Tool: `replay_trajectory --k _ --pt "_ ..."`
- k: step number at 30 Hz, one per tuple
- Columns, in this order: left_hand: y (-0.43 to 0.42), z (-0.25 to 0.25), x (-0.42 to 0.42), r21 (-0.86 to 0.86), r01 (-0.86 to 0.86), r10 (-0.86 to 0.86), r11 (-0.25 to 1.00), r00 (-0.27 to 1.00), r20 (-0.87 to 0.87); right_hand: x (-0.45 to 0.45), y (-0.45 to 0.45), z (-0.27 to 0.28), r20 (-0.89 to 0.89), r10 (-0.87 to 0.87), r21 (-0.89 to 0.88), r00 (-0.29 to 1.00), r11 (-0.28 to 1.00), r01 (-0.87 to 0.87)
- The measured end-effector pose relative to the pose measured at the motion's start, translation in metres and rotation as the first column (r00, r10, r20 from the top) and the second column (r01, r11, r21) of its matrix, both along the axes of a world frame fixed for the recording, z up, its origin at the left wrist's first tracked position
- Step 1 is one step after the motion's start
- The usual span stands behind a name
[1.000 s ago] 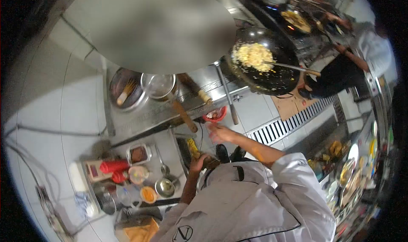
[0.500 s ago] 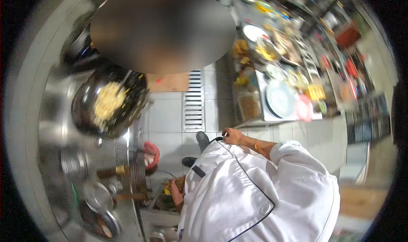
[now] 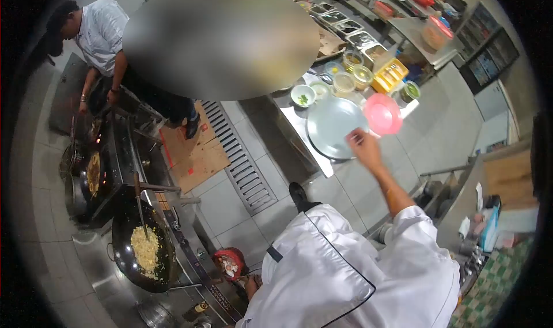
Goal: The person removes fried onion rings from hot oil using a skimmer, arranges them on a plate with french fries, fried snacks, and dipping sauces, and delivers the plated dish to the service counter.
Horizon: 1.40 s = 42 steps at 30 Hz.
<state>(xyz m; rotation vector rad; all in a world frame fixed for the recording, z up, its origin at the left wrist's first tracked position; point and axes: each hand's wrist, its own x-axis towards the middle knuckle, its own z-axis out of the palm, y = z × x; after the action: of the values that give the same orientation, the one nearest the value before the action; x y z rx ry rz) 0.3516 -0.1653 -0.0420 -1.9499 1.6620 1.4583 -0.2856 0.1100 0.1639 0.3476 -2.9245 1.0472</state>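
Note:
My right hand (image 3: pixel 364 148) reaches over the near right edge of a large pale blue plate (image 3: pixel 335 127). Its fingers are loosely bent and apart, with nothing visible in them. A pink bowl (image 3: pixel 383 114) lies just beyond that hand. Low in the view, my left hand (image 3: pixel 252 285) is half hidden beside my white jacket, below a red basket (image 3: pixel 230 263) with pale pieces inside. The left fingers and anything in them cannot be made out. At the lower left, a black wok (image 3: pixel 124 253) holds chopped yellow and white food (image 3: pixel 145 251), with a long-handled ladle (image 3: pixel 139 204) in it.
A co-worker (image 3: pixel 106 37) stands at the stove, upper left, near a pan with brown food (image 3: pixel 93 172). Small bowls (image 3: pixel 303 95) and a yellow container (image 3: pixel 390 75) sit around the plate. A floor grate (image 3: pixel 245 172) runs between stove and counter.
The view has swung right, toward the counter. My right hand has moved from beside my jacket out to the plate. My left hand's yellow object no longer shows.

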Motion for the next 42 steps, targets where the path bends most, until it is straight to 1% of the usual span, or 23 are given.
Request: replay_trajectory --k 4,5,6,8,9,11,12,13,14,15,18,20,24,26,30,33,35,36,38,39,40,41,42 --pt "0.004 0.042 -0.061 0.041 0.054 -0.062 0.998 0.975 0.215 -0.156 0.062 -0.016 -0.36 -0.11 -0.003 0.927 0.993 0.117" --pt "0.006 0.053 -0.077 0.056 0.056 -0.069 0.997 0.961 0.267 -0.194 0.076 -0.02 -0.263 -0.222 0.143 0.939 0.953 0.266" --pt "0.007 0.053 -0.079 0.055 0.046 -0.059 0.997 0.957 0.285 -0.222 0.082 -0.018 -0.31 -0.285 0.121 0.907 0.934 0.335" --pt "0.014 0.026 -0.062 -0.068 0.219 -0.204 0.973 0.963 0.176 -0.274 0.1 -0.02 -0.265 -0.358 0.216 0.895 0.883 0.417" --pt "0.017 0.035 -0.074 -0.066 0.21 -0.195 0.975 0.963 0.188 -0.302 0.11 -0.026 -0.172 -0.395 0.307 0.902 0.849 0.43" --pt "0.023 0.053 -0.094 -0.105 -0.144 0.152 0.984 0.986 0.07 -0.336 0.119 -0.032 -0.034 -0.437 0.492 0.899 0.775 0.396" --pt "0.023 0.056 -0.097 -0.108 -0.151 0.16 0.983 0.984 0.082 -0.351 0.125 -0.038 0.037 -0.452 0.561 0.891 0.747 0.356" --pt "0.021 0.04 -0.079 -0.149 -0.01 0.028 0.989 0.992 0.124 -0.364 0.131 -0.047 0.059 -0.475 0.609 0.878 0.714 0.345" --pt "0.02 0.034 -0.071 -0.183 0.134 -0.103 0.974 0.98 0.169 -0.368 0.129 -0.048 0.07 -0.469 0.611 0.88 0.718 0.334" --pt "0.022 0.041 -0.08 -0.184 0.131 -0.098 0.974 0.979 0.178 -0.371 0.131 -0.046 0.1 -0.473 0.611 0.876 0.724 0.321" --pt "0.025 0.079 -0.133 -0.146 0.085 -0.037 0.986 0.953 0.302 -0.372 0.124 -0.051 0.062 -0.483 0.614 0.873 0.708 0.348" --pt "0.026 0.104 -0.163 -0.127 -0.064 0.108 0.99 0.92 0.378 -0.375 0.126 -0.063 -0.035 -0.47 0.637 0.882 0.67 0.382" --pt "0.015 0.102 -0.166 -0.058 -0.044 0.06 0.997 0.946 0.32 -0.387 0.136 -0.074 0.1 -0.483 0.588 0.87 0.734 0.34" --pt "0.008 0.064 -0.132 -0.092 0.006 0.037 0.996 0.888 0.459 -0.382 0.134 -0.069 0.1 -0.484 0.596 0.869 0.729 0.338" --pt "0.006 0.094 -0.169 -0.127 0.021 0.026 0.992 0.933 0.359 -0.382 0.14 -0.061 0.122 -0.504 0.539 0.855 0.757 0.369" --pt "-0.003 0.084 -0.16 -0.11 0.132 -0.091 0.985 0.944 0.318 -0.388 0.163 -0.068 0.077 -0.504 0.474 0.86 0.778 0.413" --pt "-0.011 0.044 -0.125 -0.128 0.371 -0.329 0.92 0.907 0.264 -0.387 0.163 -0.06 -0.01 -0.474 0.349 0.88 0.823 0.447" --pt "-0.009 0.04 -0.124 -0.135 0.364 -0.322 0.922 0.911 0.256 -0.393 0.159 -0.06 -0.017 -0.468 0.342 0.883 0.827 0.446" --pt "-0.004 0.034 -0.129 -0.196 0.063 -0.013 0.978 0.969 0.247 -0.399 0.137 -0.045 0.1 -0.24 -0.06 0.966 0.967 0.246" --pt "-0.001 0.033 -0.129 -0.199 0.054 -0.005 0.978 0.971 0.24 -0.402 0.119 -0.044 0.029 -0.09 -0.158 0.995 0.983 0.094" --pt "0.001 0.04 -0.137 -0.15 -0.047 0.073 0.988 0.982 0.175 -0.402 0.087 -0.035 -0.006 0.015 -0.215 1.0 0.977 -0.016" --pt "0.002 0.047 -0.143 -0.093 -0.142 0.152 0.985 0.981 0.117 -0.387 0.037 -0.003 0.005 0.105 -0.182 0.994 0.978 -0.102" --pt "0.003 0.052 -0.147 -0.093 -0.146 0.156 0.985 0.981 0.112 -0.381 -0.007 0.007 -0.01 0.172 -0.245 0.985 0.955 -0.169"
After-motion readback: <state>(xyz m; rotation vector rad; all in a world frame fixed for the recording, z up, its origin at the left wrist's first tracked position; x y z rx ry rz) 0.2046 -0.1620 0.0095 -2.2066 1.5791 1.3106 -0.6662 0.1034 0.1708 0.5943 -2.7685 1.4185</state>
